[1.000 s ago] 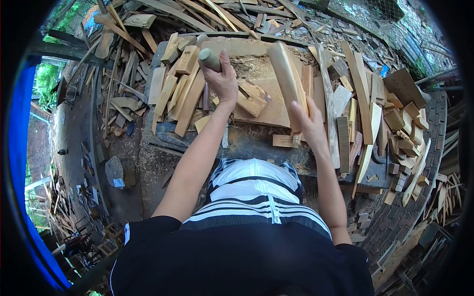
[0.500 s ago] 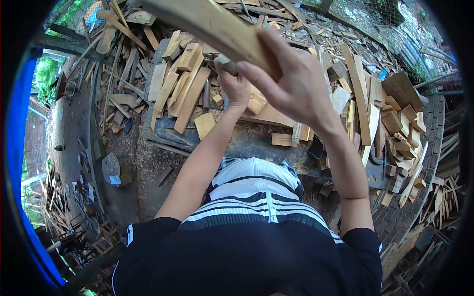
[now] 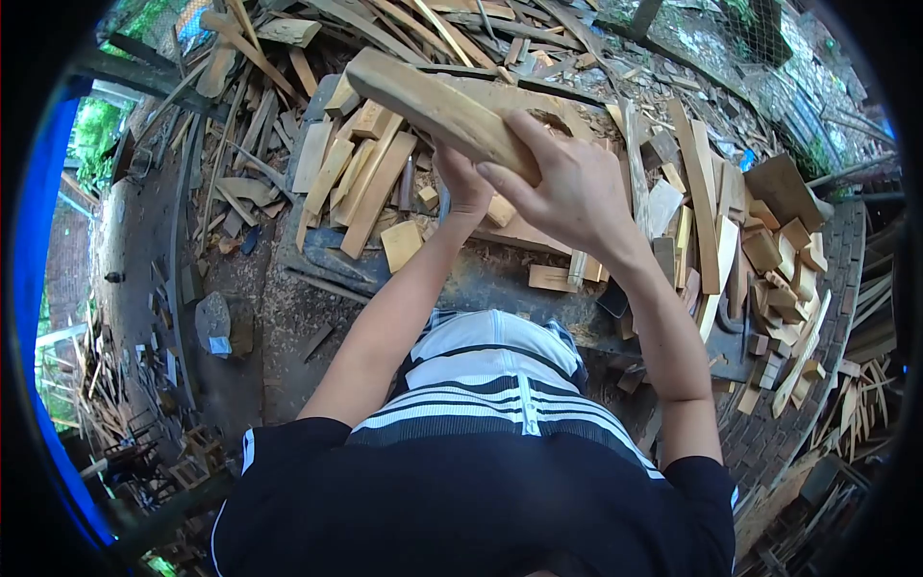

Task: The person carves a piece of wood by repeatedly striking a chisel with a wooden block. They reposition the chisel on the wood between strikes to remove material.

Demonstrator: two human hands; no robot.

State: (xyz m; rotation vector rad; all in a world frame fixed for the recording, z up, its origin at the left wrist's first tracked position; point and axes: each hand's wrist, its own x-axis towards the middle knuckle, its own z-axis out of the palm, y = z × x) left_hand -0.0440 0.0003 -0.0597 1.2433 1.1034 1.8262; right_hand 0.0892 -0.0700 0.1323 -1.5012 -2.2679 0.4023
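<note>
Head view: a thick wooden bar (image 3: pixel 437 111) is held aloft over the far left part of the surface (image 3: pixel 486 284), tilted, its blunt far end towards the surface's far left corner and its near end towards the middle. The right hand (image 3: pixel 582 197) is closed round this near end, thumb on the side nearer the body and fingers over the opposite edge. The left hand (image 3: pixel 466 188) is raised beneath the bar, above the middle of the surface; its fingers are hidden, so whether they are spread or closed, and on what, cannot be told. On the left part of the surface lie long wooden strips (image 3: pixel 378 197), with a squared block (image 3: pixel 401 245) just nearer the body; a small flat block (image 3: pixel 550 278) rests by its near edge. The bar is probably solid, stiff and moderately heavy, dry enough to grip well and hardly fragile, though its edges may splinter; the near end, held with the whole hand, appears the sound place to grasp. Compared with the preceding frame, the bar appears lower and its far end has come into view, whereas the rounded, pale green tip then visible at the left hand is now concealed.
</note>
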